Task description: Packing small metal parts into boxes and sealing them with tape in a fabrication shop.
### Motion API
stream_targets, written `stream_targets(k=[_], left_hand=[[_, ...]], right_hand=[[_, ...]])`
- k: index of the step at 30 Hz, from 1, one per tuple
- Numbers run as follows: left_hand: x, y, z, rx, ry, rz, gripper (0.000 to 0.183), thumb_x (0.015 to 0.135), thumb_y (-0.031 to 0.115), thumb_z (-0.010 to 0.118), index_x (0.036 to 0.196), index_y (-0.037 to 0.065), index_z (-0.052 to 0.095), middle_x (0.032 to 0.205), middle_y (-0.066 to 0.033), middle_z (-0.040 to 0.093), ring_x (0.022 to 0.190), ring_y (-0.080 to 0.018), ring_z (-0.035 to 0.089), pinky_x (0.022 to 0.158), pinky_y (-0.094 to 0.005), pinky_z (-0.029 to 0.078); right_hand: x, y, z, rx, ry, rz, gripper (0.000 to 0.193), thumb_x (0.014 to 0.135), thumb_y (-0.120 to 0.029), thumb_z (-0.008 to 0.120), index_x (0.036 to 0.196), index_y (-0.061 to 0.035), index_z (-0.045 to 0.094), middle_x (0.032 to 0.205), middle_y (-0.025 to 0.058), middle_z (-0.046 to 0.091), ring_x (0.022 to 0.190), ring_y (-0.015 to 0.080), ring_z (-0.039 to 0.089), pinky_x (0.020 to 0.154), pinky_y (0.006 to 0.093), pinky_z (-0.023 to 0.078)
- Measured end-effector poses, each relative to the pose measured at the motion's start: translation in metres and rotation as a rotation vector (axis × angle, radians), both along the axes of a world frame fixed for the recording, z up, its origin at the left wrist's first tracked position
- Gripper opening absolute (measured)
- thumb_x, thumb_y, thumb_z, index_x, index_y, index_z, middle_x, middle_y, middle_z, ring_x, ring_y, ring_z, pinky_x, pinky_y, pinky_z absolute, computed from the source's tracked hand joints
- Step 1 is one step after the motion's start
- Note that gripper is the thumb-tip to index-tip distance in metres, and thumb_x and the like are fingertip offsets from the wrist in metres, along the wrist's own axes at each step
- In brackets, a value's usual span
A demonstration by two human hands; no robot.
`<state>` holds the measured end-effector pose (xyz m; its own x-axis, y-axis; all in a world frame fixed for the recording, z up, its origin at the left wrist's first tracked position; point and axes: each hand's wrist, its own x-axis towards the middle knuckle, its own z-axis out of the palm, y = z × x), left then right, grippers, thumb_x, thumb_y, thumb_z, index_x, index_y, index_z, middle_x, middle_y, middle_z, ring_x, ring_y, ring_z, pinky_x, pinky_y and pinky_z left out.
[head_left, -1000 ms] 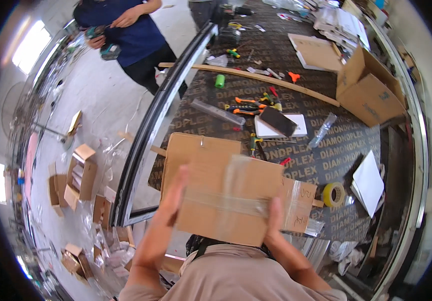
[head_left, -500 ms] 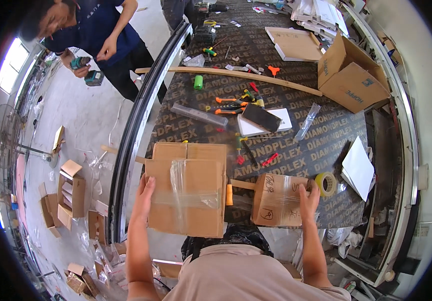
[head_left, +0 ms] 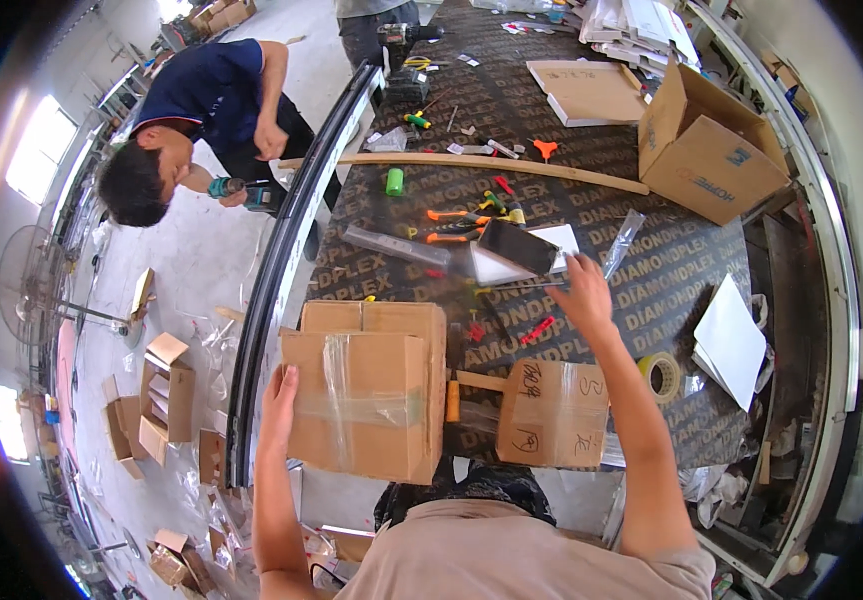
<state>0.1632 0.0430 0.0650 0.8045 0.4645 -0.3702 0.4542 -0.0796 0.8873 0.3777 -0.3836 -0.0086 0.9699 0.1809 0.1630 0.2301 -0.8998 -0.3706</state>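
My left hand (head_left: 277,405) grips the left edge of a large taped cardboard box (head_left: 351,400) at the table's near edge; its far-side fingers are partly hidden. Over the table, my right hand (head_left: 586,297) holds nothing, fingers apart, beside a white flat box (head_left: 496,268). A black phone (head_left: 518,246) lies across that white box. Below my right forearm sits a smaller taped cardboard box (head_left: 553,413) with handwriting on it. Between the two cardboard boxes stands an orange handle (head_left: 453,400).
Pliers (head_left: 456,226), red clips (head_left: 536,331), a clear plastic strip (head_left: 396,245) and yellow tape (head_left: 659,378) lie around. A wooden strip (head_left: 491,168) crosses the table. An open carton (head_left: 711,150) stands far right. Beyond the black frame (head_left: 291,260), a person (head_left: 216,95) holds a drill (head_left: 226,187).
My right hand has left the small cardboard box and moved up toward the phone and white box. My left hand stays at the large box. The person with the drill has bent lower.
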Motion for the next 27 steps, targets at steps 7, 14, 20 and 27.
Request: stream_targets(k=[7, 14, 20, 27], left_hand=[[0.005, -0.006, 0.002, 0.11, -0.01, -0.046, 0.053, 0.093, 0.042, 0.051, 0.12, -0.004, 0.051, 0.11, -0.0046, 0.056, 0.103, -0.0124, 0.048, 0.092, -0.0262, 0.036], [0.003, -0.009, 0.012, 0.033, -0.016, 0.038, 0.05, 0.093, 0.038, 0.053, 0.121, -0.003, 0.051, 0.111, -0.0043, 0.056, 0.104, -0.0121, 0.048, 0.092, -0.0264, 0.036], [0.008, -0.002, 0.004, -0.059, -0.028, -0.004, 0.055, 0.092, 0.038, 0.054, 0.129, -0.003, 0.045, 0.125, -0.0099, 0.052, 0.116, -0.0174, 0.045, 0.101, -0.0298, 0.032], [0.002, 0.001, 0.0, -0.03, -0.042, 0.018, 0.054, 0.093, 0.036, 0.053, 0.128, -0.004, 0.045, 0.122, -0.0095, 0.054, 0.114, -0.0163, 0.048, 0.099, -0.0287, 0.034]], right_hand=[[0.078, 0.038, -0.029, -0.248, 0.215, 0.124, 0.068, 0.061, -0.036, 0.081, 0.112, 0.0, 0.055, 0.112, 0.0193, 0.053, 0.108, 0.0364, 0.05, 0.09, 0.0439, 0.045], [0.006, -0.032, -0.02, -0.089, 0.141, -0.117, 0.057, 0.058, -0.036, 0.076, 0.097, 0.003, 0.06, 0.095, 0.023, 0.055, 0.094, 0.0406, 0.052, 0.084, 0.0476, 0.044], [-0.032, -0.143, -0.052, -0.376, 0.381, -0.383, 0.059, 0.058, -0.036, 0.077, 0.097, 0.0048, 0.06, 0.106, 0.0254, 0.056, 0.101, 0.0382, 0.052, 0.088, 0.0442, 0.043], [0.045, -0.037, -0.02, -0.37, 0.138, 0.128, 0.091, 0.053, -0.03, 0.084, 0.13, -0.0025, 0.044, 0.14, 0.0179, 0.037, 0.132, 0.0338, 0.032, 0.105, 0.0419, 0.032]])
